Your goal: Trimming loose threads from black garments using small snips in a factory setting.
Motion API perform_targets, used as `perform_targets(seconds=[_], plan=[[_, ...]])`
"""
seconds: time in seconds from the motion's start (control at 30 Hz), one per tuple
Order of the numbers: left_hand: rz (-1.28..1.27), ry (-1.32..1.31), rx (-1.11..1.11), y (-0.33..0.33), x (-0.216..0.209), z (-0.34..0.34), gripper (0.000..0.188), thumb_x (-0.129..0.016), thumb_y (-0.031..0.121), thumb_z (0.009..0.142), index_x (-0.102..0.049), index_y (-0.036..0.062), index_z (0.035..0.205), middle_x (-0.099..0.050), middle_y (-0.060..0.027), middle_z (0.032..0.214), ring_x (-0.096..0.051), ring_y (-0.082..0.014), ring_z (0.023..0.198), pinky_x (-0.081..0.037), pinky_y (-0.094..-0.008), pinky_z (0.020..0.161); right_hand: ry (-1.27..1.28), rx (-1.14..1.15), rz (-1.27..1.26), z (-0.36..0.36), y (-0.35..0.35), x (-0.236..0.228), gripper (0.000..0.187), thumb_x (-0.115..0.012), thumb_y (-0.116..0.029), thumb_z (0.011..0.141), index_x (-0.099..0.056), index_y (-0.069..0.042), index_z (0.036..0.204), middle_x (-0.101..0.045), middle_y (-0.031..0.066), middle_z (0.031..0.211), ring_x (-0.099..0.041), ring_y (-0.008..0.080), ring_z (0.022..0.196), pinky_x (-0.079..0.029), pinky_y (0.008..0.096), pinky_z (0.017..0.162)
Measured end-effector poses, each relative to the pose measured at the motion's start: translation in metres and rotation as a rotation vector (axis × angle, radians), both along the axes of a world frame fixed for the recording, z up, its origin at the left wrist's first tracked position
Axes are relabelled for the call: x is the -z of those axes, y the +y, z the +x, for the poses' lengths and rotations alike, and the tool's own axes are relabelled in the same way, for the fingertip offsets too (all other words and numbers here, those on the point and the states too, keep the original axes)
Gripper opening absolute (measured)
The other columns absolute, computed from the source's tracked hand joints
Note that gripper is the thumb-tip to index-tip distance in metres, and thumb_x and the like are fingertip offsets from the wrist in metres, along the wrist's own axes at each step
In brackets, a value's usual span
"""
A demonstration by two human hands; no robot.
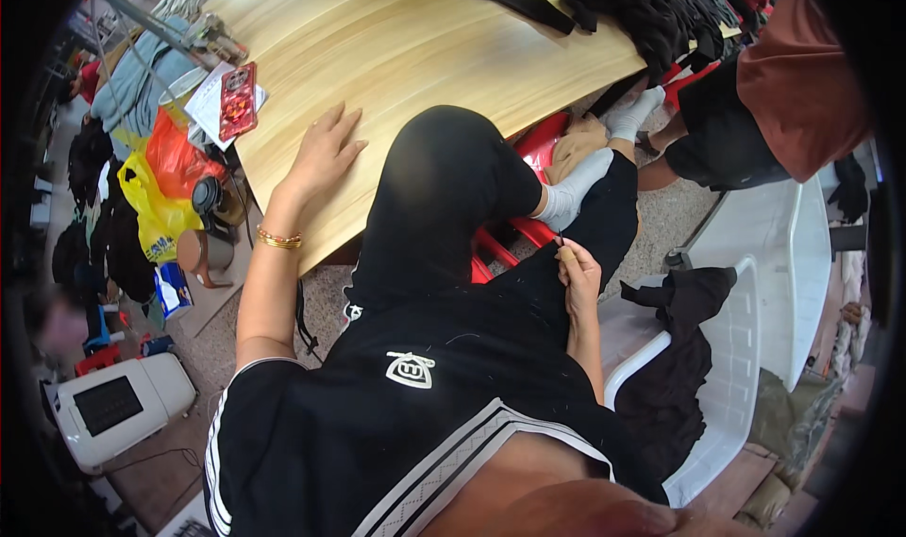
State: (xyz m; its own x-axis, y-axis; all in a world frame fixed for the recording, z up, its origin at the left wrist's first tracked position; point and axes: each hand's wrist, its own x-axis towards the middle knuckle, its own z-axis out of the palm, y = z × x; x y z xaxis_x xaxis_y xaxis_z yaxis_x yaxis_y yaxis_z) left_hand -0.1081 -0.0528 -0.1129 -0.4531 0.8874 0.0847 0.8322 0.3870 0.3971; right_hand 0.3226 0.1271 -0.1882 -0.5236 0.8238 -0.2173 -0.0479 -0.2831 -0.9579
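My left hand (327,152) lies on the near left part of a light wooden table (406,56), its fingers stretched out and slightly apart with nothing in them. Gold-coloured bangles circle that wrist. Beside my raised legs in black trousers (429,197), my right hand (579,271) is closed in a pinch. A small dark tip shows at its fingertips, too small to name, and a tan covering seems to sit on one finger. Close above this hand are my feet in white socks (578,190), resting by a red plastic stool (540,145).
Dark garments (613,8) pile on the table's far side. A red-cased phone (238,101) lies on papers at its left edge, near a yellow bag (156,211) and a brown cup (203,254). White plastic bins (741,348) stand at right, one holding dark cloth. Another person (802,84) is at upper right.
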Motion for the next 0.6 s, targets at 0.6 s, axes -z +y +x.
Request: perform_targets(seconds=[0.6], plan=[[0.204, 0.236, -0.068, -0.007, 0.014, 0.027, 0.038, -0.048, 0.024, 0.09, -0.061, 0.0103, 0.123, -0.056, -0.0216, 0.127, -0.047, -0.0401, 0.121, -0.036, -0.0448, 0.102, 0.205, -0.048, -0.036, 0.008, 0.002, -0.002, 0.027, -0.061, -0.017, 0.095, -0.064, 0.002, 0.114, -0.06, 0.0009, 0.082, -0.044, 0.0025, 0.056, -0.03, 0.0171, 0.048]])
